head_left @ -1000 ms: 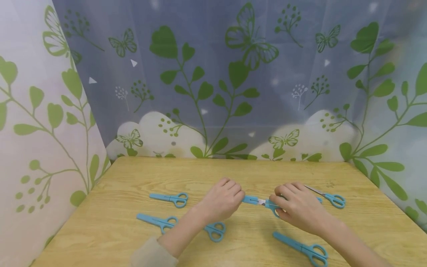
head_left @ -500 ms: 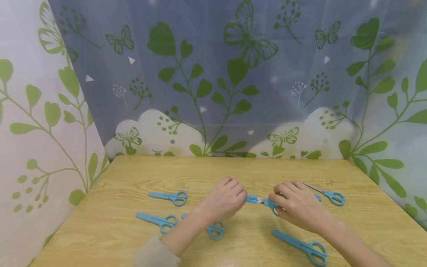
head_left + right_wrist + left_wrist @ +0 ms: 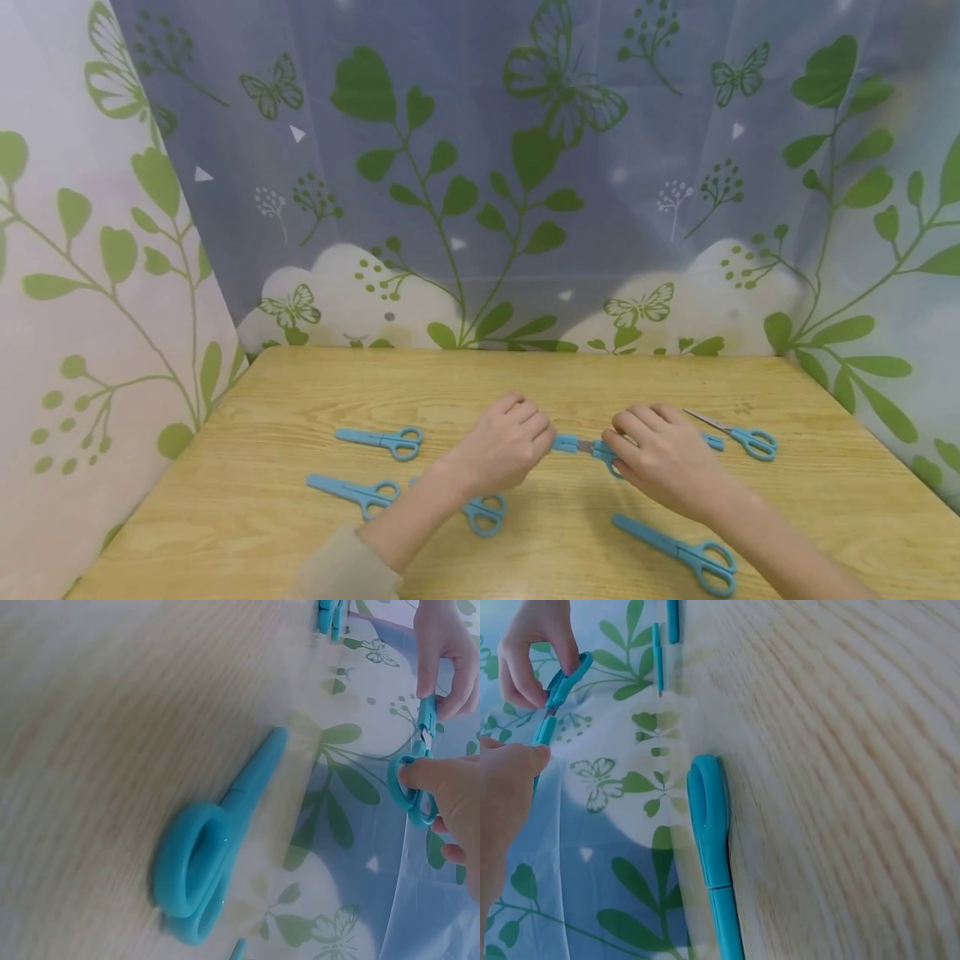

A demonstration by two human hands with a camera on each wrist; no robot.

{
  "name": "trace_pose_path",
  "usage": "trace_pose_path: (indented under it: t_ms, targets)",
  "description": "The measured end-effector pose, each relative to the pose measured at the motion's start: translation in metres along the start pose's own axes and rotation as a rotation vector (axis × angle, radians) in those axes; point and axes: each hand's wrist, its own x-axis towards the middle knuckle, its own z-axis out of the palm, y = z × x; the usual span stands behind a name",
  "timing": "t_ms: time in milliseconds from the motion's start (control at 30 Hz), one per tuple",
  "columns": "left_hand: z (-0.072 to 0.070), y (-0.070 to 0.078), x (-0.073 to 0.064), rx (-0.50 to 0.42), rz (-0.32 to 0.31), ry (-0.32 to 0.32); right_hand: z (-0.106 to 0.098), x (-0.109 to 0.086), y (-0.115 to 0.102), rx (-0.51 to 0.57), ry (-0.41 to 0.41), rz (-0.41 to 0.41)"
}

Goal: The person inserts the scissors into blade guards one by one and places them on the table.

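Above the table, both hands are joined by one pair of blue-handled scissors (image 3: 606, 456). My left hand (image 3: 501, 442) pinches the blue blade cover (image 3: 566, 443) that sits over the blade end. My right hand (image 3: 667, 454) grips the handles, its thumb at a finger loop in the right wrist view (image 3: 397, 780). A short stretch of bare metal blade (image 3: 586, 447) shows between cover and handles. Beyond the right hand lies another pair of scissors (image 3: 752, 443) with bare blades, and a loose blue cover (image 3: 712, 442) sits partly hidden behind that hand.
Covered blue scissors (image 3: 382, 442) lie at the left, with another covered pair (image 3: 356, 492) nearer. The left forearm partly hides a third pair (image 3: 486, 514). More covered scissors (image 3: 678, 552) lie at the front right. A patterned cloth (image 3: 480, 183) rises behind the wooden table (image 3: 420, 383).
Both hands stay nearly in place with the same holds. The scissors' handles have turned slightly, and less of the loop shows below the right hand. The head view has shifted a little.
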Motion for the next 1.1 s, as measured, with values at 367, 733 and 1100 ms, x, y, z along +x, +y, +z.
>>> trace_pose_path:
  t_ms: [367,733,1100]
  targets:
    - [-0.0017,-0.0013,-0.0009,0.022,0.028,0.018,0.0038,0.0001,0.0017,0.015,0.055,-0.003]
    - [-0.0033,-0.0048,-0.0011,-0.004,0.031,0.026,-0.0022,-0.0001,0.0043,0.069,0.041,-0.002]
    - [-0.0047,-0.0040,0.0004,-0.023,0.019,0.059,-0.0053,0.0022,0.0028,0.067,0.088,-0.013]
